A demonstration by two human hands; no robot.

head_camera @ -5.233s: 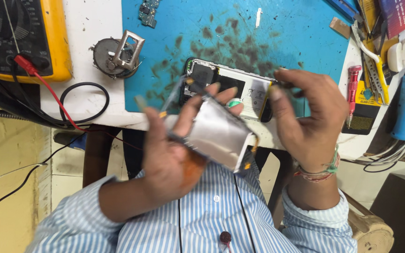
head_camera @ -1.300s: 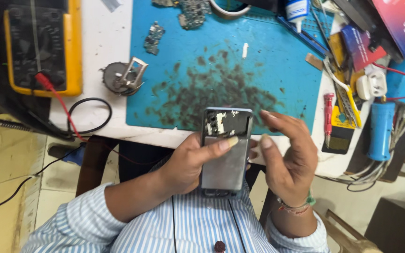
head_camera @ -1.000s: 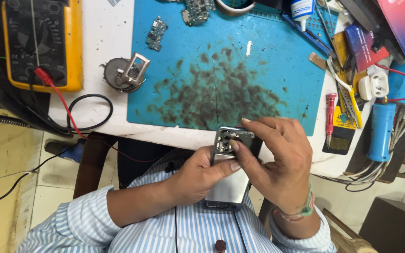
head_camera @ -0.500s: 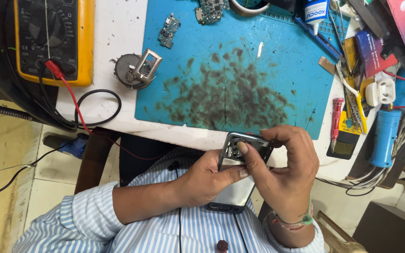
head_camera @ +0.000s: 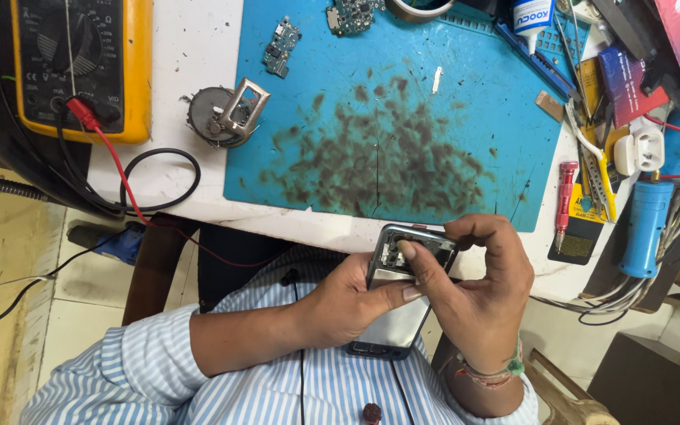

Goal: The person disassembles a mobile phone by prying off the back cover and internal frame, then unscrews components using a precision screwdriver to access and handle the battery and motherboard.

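Note:
An opened grey phone (head_camera: 397, 315), back cover off and inner parts showing at its top end, sits close to my chest just below the table's front edge. My left hand (head_camera: 348, 303) grips it from the left side, thumb lying across its middle. My right hand (head_camera: 482, 283) holds the phone's top right corner, with the index finger pressing on the exposed upper part near the camera area. Both sleeves are blue-striped.
A stained blue work mat (head_camera: 403, 118) covers the white table. A yellow multimeter (head_camera: 80, 67) with red and black leads sits at the far left. Small circuit boards (head_camera: 281, 47), a round metal part (head_camera: 222, 118), a red screwdriver (head_camera: 564, 201) and cluttered tools lie around the mat.
The phone has come down from above the mat to near my chest. My right hand has moved from beside it onto its top end. The view shifted slightly.

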